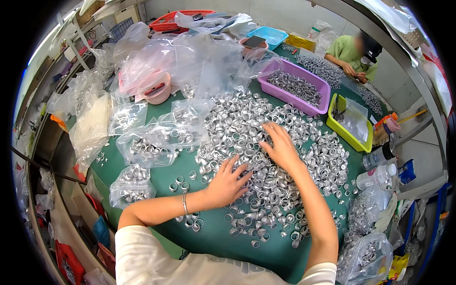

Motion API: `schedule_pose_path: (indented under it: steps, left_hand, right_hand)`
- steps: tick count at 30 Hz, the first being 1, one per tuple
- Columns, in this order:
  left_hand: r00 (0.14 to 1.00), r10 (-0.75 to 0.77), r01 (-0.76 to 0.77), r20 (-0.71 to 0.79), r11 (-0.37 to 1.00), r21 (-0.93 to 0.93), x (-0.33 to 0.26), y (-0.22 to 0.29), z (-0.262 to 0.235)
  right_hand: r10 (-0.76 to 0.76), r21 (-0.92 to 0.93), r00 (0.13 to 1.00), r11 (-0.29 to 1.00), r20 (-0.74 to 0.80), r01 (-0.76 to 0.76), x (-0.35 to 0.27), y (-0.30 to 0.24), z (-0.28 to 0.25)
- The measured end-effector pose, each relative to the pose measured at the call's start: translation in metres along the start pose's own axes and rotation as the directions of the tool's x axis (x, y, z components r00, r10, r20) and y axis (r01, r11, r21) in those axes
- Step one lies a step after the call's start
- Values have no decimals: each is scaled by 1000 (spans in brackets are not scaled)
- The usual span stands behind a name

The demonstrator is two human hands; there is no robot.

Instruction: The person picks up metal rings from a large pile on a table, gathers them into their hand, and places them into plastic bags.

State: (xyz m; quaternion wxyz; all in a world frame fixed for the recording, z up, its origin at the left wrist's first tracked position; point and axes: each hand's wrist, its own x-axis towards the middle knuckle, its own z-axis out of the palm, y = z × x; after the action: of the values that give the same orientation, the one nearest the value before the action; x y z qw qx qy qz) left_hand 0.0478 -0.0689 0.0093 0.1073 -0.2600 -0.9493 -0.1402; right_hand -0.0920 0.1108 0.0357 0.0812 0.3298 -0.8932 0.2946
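A wide heap of silver-coloured metal rings (pixel 237 124) covers the middle of the green table (pixel 164 221). At the heap's near left edge, my left hand (pixel 227 184) rests with its fingers spread, touching rings; a metal bangle (pixel 184 203) circles that wrist. Farther in and to the right, my right hand (pixel 281 148) reaches over the pile, fingers stretched apart among the rings. Neither hand appears to grip one, though rings under the palms are hidden. Several loose rings (pixel 179 180) lie left of my left hand.
Clear bags of rings (pixel 133 185) lie on the left. A purple basin (pixel 311 110) of rings and a yellow-green tray (pixel 349 137) stand at the right. Behind are a pink tub (pixel 159 92) and plastic bags (pixel 199 59). Another person (pixel 351 59) works at the far right. Bottles (pixel 377 176) stand nearby.
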Motion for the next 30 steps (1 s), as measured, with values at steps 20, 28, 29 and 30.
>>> schedule_pose_path:
  steps: [20,28,29,30]
  left_hand:
    - [960,-274,277,-57,959,54,-19,-26,-8]
    - [886,-423,432,-190,902,9,-32,-56,-13]
    - [875,-434,447,-213,894,15,-34,-59,-9]
    - [876,-437,448,-204,894,7,-37,-65,-9]
  right_hand:
    - [-83,-338,932,918,353,210,-74,-33,-11]
    - [80,-435,963,900,257,41,-133,-40,-22]
    - [115,-437,965,899,237,0,-138,-42,-25]
    - [150,-438,965,898,217,-41,-144,-43,-29]
